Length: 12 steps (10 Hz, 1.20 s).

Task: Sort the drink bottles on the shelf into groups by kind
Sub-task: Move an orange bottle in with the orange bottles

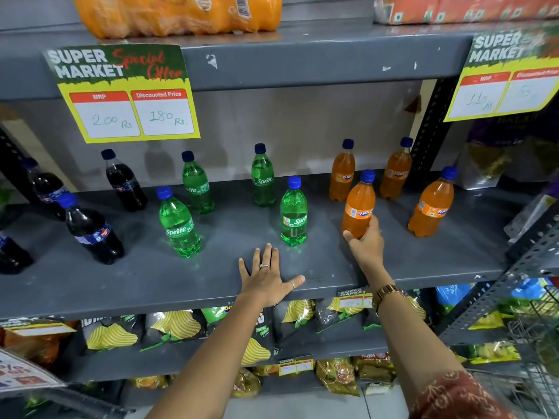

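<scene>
Grey shelf: far-left dark cola bottle cut off by frame. Your right hand wraps the upright orange Fanta bottle, cap up, right side w/ other Fantas. Left hand flat, fingers spread.

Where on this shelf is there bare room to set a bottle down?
Bare patches: the shelf between the green bottles and orange bottles, and the front strip left of the left hand. Crowded: the dark bottles at far left, and around the right hand.
</scene>
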Each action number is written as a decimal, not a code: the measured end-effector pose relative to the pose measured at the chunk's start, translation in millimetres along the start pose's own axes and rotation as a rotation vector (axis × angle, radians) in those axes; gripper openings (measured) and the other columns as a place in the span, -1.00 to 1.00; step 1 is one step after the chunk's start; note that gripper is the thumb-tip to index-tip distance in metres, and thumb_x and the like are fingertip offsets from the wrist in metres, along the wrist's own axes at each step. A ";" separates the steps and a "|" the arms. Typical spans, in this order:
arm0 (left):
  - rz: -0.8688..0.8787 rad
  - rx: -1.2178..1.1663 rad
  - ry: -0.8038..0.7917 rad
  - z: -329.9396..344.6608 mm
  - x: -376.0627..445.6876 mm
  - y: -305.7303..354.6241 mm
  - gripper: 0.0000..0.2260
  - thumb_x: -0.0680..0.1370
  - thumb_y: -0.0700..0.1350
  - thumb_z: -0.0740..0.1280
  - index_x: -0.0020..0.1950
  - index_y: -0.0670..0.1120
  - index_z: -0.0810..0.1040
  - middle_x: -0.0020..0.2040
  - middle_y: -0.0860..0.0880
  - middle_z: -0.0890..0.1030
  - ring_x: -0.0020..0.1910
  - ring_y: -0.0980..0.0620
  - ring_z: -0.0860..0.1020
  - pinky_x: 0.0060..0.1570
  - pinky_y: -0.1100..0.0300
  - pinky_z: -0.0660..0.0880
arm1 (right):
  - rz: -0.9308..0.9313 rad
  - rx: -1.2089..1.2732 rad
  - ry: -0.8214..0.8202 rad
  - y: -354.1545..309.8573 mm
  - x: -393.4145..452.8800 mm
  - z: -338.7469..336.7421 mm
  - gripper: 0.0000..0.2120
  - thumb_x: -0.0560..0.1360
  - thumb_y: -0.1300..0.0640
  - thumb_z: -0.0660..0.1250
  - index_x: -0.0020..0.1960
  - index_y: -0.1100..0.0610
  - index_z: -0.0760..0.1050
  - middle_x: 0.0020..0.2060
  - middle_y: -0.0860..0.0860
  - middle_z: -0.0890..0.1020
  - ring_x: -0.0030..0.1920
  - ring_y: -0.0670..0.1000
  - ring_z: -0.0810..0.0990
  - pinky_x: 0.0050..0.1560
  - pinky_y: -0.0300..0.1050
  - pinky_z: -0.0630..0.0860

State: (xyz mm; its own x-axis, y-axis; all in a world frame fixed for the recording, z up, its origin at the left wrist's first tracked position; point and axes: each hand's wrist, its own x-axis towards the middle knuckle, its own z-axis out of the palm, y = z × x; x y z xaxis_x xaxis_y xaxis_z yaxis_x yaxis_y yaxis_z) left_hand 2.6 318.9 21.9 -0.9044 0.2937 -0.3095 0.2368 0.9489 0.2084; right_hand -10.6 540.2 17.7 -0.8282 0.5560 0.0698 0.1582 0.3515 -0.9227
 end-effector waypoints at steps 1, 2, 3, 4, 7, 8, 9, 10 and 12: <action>0.003 0.007 0.000 0.5 1.5 -0.3 -0.17 0.47 0.40 0.00 0.51 -0.07 -0.24 0.54 -0.02 -0.28 0.50 -0.07 -0.29 0.40 -0.25 -0.29 | -0.001 -0.020 0.006 0.3 -0.2 -0.3 -0.41 0.45 0.21 0.36 0.38 0.14 0.16 0.32 0.21 0.40 0.29 0.26 0.40 0.27 0.20 0.37; 0.004 0.008 -0.002 0.9 2.4 -0.7 -0.17 0.47 0.40 -0.01 0.51 -0.07 -0.24 0.54 -0.02 -0.29 0.50 -0.07 -0.29 0.40 -0.25 -0.29 | 0.010 -0.023 0.006 0.7 -1.6 -0.2 -0.41 0.45 0.21 0.36 0.39 0.14 0.15 0.32 0.21 0.39 0.29 0.26 0.39 0.27 0.20 0.37; 0.007 0.013 0.000 1.6 3.4 -0.8 -0.17 0.47 0.40 -0.01 0.51 -0.07 -0.24 0.54 -0.02 -0.29 0.50 -0.07 -0.29 0.39 -0.25 -0.29 | 0.015 -0.034 0.001 2.4 -3.2 -0.9 -0.40 0.45 0.21 0.36 0.39 0.13 0.15 0.33 0.20 0.39 0.30 0.26 0.39 0.27 0.20 0.37; 0.008 0.014 0.001 1.8 4.2 -0.8 -0.17 0.47 0.40 -0.01 0.51 -0.07 -0.24 0.54 -0.02 -0.29 0.50 -0.08 -0.29 0.39 -0.25 -0.29 | 0.003 -0.021 -0.012 1.4 -2.5 -1.8 -0.35 0.43 0.22 0.39 0.40 0.12 0.12 0.34 0.19 0.36 0.31 0.25 0.37 0.28 0.19 0.37; 0.013 0.009 0.013 0.7 2.5 -0.9 -0.16 0.47 0.40 -0.02 0.51 -0.09 -0.26 0.54 -0.03 -0.28 0.50 -0.08 -0.28 0.39 -0.24 -0.29 | -0.089 0.112 0.420 -1.4 -21.9 0.4 -0.50 0.30 0.32 0.37 0.17 0.20 0.25 0.13 0.19 0.36 0.11 0.15 0.39 0.09 0.07 0.43; 0.013 0.009 0.021 0.6 -0.5 0.3 -0.15 0.47 0.41 -0.02 0.50 -0.12 -0.26 0.54 -0.04 -0.27 0.50 -0.07 -0.27 0.40 -0.22 -0.29 | -0.134 0.086 0.399 -2.1 -29.9 3.0 -0.68 0.31 0.31 0.35 -0.03 0.14 0.30 -0.08 0.10 0.40 -0.11 0.06 0.41 -0.11 0.08 0.45; -0.044 -0.010 0.095 4.1 -7.5 -1.6 -0.08 0.43 0.44 -0.01 0.51 -0.16 -0.23 0.55 -0.07 -0.21 0.51 -0.08 -0.23 0.43 -0.17 -0.26 | -0.186 -0.024 0.167 -5.2 -40.1 15.9 -0.79 0.37 0.28 0.33 -0.10 0.11 0.34 -0.21 0.09 0.46 -0.25 0.07 0.44 -0.21 -0.01 0.43; -0.079 -0.033 0.151 6.1 -12.7 -7.7 -0.05 0.41 0.46 0.00 0.51 -0.18 -0.21 0.56 -0.08 -0.17 0.52 -0.07 -0.18 0.44 -0.14 -0.23 | -0.213 -0.113 0.044 -8.2 -41.4 25.6 -0.82 0.39 0.25 0.34 -0.08 0.13 0.37 -0.22 0.09 0.46 -0.25 0.08 0.44 -0.20 -0.03 0.41; -0.140 -0.054 0.180 8.6 -26.3 -33.7 -0.03 0.37 0.50 -0.02 0.52 -0.13 -0.19 0.56 -0.04 -0.17 0.52 -0.08 -0.19 0.43 -0.15 -0.26 | -0.199 -0.141 -0.098 -15.0 -41.8 45.0 -0.63 0.38 0.04 0.43 0.04 0.18 0.37 -0.14 0.05 0.43 -0.14 0.05 0.41 -0.09 0.05 0.44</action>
State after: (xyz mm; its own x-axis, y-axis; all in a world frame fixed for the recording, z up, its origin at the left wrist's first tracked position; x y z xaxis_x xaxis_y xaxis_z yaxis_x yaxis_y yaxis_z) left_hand 21.4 280.2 15.0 -0.9770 0.1293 -0.1693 0.0893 0.9701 0.2256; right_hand -2.5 477.7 11.6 -0.8977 0.3918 0.2014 0.0543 0.5521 -0.8320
